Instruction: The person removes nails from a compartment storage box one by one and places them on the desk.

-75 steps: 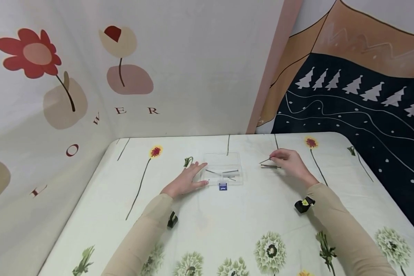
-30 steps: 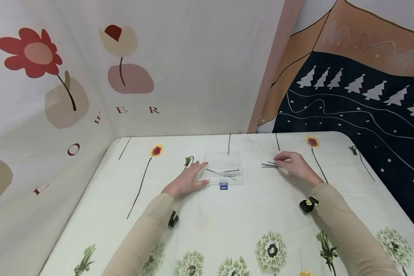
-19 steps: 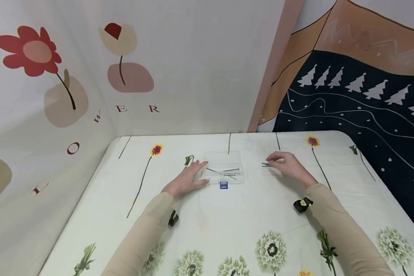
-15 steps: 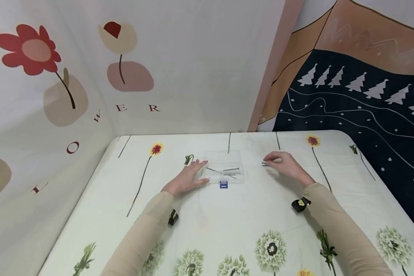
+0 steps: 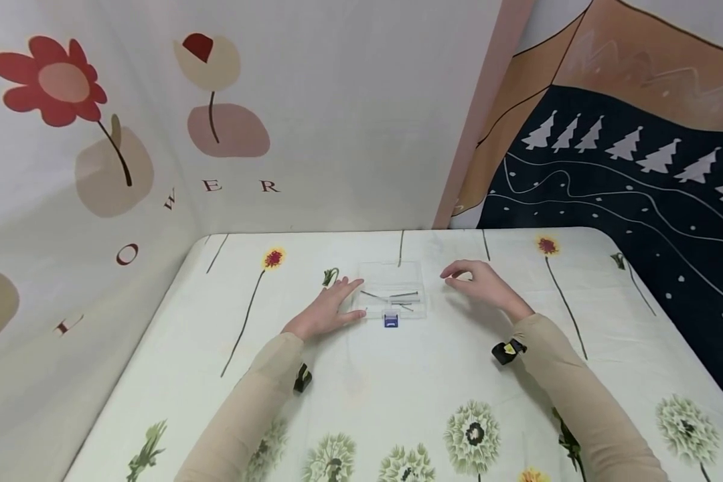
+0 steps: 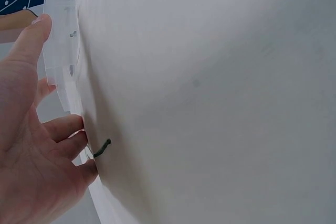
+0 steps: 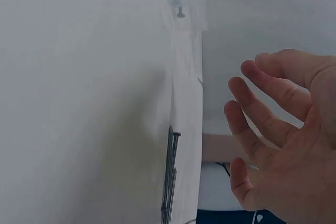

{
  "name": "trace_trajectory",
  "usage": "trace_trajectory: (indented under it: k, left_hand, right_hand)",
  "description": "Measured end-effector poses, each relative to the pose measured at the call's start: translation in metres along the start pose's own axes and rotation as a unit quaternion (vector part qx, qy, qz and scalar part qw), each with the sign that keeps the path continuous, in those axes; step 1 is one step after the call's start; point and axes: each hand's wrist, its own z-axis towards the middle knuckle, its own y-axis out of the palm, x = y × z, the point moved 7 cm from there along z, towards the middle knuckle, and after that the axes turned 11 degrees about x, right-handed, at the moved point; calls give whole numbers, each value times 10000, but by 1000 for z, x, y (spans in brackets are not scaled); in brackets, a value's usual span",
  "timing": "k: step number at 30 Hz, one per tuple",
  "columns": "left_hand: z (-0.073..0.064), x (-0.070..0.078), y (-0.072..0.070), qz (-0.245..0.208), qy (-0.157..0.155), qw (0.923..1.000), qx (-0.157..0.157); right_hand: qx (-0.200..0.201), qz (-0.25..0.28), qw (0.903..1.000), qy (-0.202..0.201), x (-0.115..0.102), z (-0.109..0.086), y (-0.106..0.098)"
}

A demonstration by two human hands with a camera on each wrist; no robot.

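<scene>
A clear plastic box (image 5: 364, 306) with a blue latch (image 5: 391, 320) sits on the cloth-covered table, several nails (image 5: 404, 294) lying inside. My left hand (image 5: 325, 311) rests against its left side, fingers spread and fairly straight; the left wrist view has the thumb and fingers along the box wall. To the right of the box, my right hand (image 5: 482, 284) hovers with loosely bent fingers. In the right wrist view nothing is between thumb and fingers. A small bundle of nails (image 7: 169, 174) lies on the table below that hand, hidden behind it in the head view.
A flower-printed white cloth (image 5: 385, 381) covers the table. A pale fabric wall (image 5: 337, 134) stands right behind its back edge, and a dark printed cloth (image 5: 626, 181) hangs at the right.
Earlier my right hand pinched a nail above the bundle and lowered it there. It has since moved left toward the box, holding nothing. The left hand has stayed at the box.
</scene>
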Motion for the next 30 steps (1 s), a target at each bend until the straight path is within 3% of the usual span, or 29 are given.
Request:
trace_trajectory:
  k: [7, 18, 23, 30]
  left_hand:
    - [1, 0, -1, -20, 15, 10000, 20]
    - [0, 0, 0, -85, 3, 10000, 1]
    - [0, 1, 0, -89, 38, 10000, -3]
    - [-1, 1, 0, -58, -9, 10000, 11]
  right_hand:
    - [19, 107, 9996, -249, -10, 6, 13]
    - [-408, 303, 9979, -400, -22, 9, 44]
    - [-421, 411, 9970, -498, -28, 10, 54]
    - [-412, 240, 9965, -683, -30, 13, 66]
